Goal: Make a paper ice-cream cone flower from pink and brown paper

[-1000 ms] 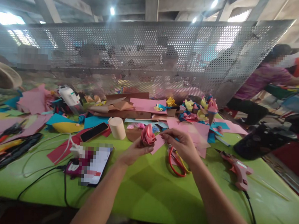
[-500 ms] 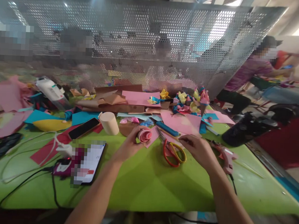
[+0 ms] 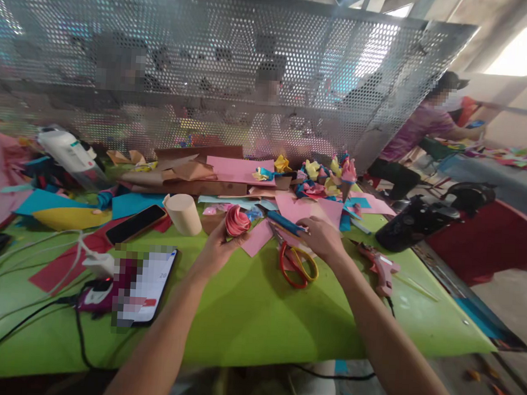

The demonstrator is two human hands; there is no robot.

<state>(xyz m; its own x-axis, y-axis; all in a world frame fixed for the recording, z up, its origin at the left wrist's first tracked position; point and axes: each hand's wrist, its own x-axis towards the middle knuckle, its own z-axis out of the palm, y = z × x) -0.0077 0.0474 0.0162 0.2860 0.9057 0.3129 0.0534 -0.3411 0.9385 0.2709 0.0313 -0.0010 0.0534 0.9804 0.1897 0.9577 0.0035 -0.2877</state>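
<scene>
My left hand (image 3: 215,248) is closed around a rolled pink paper rose (image 3: 237,220), held just above the green table (image 3: 257,315). A loose pink paper flap (image 3: 256,239) hangs from the rose. My right hand (image 3: 322,238) rests palm down on pink paper (image 3: 304,209), with its fingers curled at the tip of a blue pen-like tool (image 3: 287,222). Whether it grips the tool is hidden. Red and yellow scissors (image 3: 296,265) lie just under that hand.
A pink glue gun (image 3: 378,266) lies to the right. A cream cardboard tube (image 3: 182,213), two phones (image 3: 135,224) (image 3: 146,285), cables and heaps of coloured paper crowd the table. A perforated metal screen (image 3: 235,72) stands behind. A person (image 3: 414,134) sits at the far right.
My right hand let go of the rose's flap, swung out to the right, then came back forward onto the pink paper by the blue tool. The view tilted down.
</scene>
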